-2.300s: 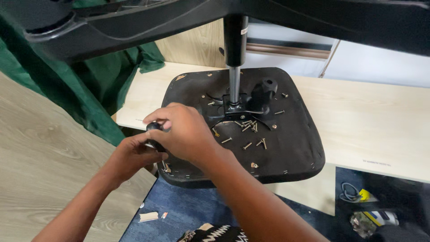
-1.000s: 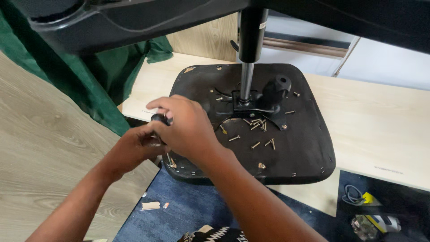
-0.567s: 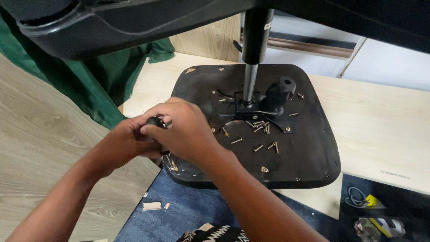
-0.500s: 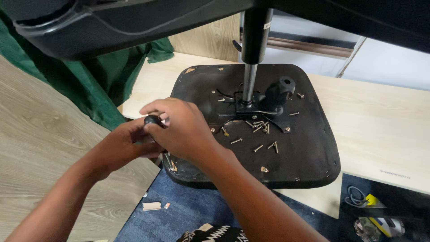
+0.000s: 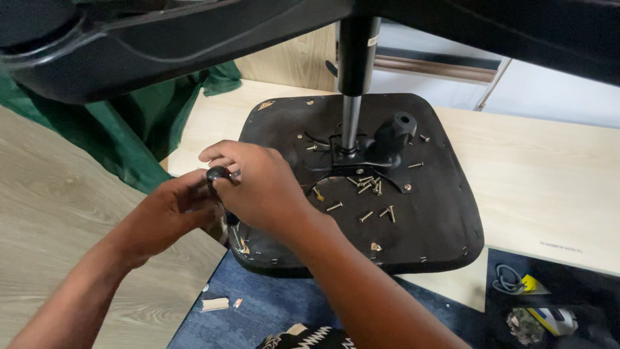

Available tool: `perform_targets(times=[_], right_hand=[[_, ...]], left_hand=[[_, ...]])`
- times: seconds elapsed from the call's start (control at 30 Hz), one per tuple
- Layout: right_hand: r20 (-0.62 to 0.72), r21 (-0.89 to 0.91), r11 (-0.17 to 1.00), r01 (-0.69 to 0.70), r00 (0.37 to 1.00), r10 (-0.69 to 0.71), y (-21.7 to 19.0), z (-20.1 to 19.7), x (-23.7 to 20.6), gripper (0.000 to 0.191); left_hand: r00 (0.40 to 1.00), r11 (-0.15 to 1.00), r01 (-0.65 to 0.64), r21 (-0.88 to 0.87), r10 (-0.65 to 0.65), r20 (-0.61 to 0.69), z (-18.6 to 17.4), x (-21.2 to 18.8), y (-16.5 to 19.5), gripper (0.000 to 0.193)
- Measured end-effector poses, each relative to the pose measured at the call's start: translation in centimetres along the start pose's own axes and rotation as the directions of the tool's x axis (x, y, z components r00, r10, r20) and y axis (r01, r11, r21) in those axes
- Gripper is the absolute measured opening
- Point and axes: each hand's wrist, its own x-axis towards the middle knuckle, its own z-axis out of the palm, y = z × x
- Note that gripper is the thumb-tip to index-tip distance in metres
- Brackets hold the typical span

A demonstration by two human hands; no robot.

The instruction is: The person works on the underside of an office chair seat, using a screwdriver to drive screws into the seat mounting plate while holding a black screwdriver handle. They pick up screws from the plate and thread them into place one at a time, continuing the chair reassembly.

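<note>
One black upturned seat base [image 5: 413,213] with one upright metal column [image 5: 352,97] lies just beyond and right of the grip, a dozen or so loose screws [image 5: 371,187] scattered well right of it. Right hand [image 5: 265,190] and left hand [image 5: 165,216] meet at the base's near-left edge, both pinching one small black knob [image 5: 217,173]; left fingers below, right above, equally near, its long axis hidden.
</note>
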Motion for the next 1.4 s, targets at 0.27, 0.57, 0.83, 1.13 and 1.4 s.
perform_targets(times=[0.27,0.57,0.83,1.13,1.4], right_hand=[[0.014,-0.154,0.988,0.028,1.0,-0.026,0.0,-0.9,-0.7,0.028],[0.055,-0.033,0.999,0.027,0.998,-0.025,-0.5,-0.5,-0.6,0.027],[0.039,-0.086,0.996,0.003,0.999,0.001,-1.4,-0.3,-0.7,0.026],[0.06,-0.247,0.94,0.236,0.972,-0.228,-0.7,-0.4,-0.8,0.023],[0.121,-0.288,0.924,0.251,0.967,-0.225,-1.3,-0.1,-1.0,0.023]], left_hand=[[1.0,0.998,-0.005,-0.063,0.007,0.029,0.1,0.7,-1.1,0.043],[0.99,0.992,0.11,-0.057,-0.114,-0.084,0.9,-0.1,-1.2,0.025],[0.922,0.819,0.374,-0.435,-0.275,0.274,2.9,-2.3,1.8,0.046],[0.894,0.314,0.404,-0.859,0.064,0.444,3.9,-2.8,2.9,0.045],[0.824,0.118,0.55,-0.827,0.082,0.56,3.2,-3.5,0.0,0.045]])
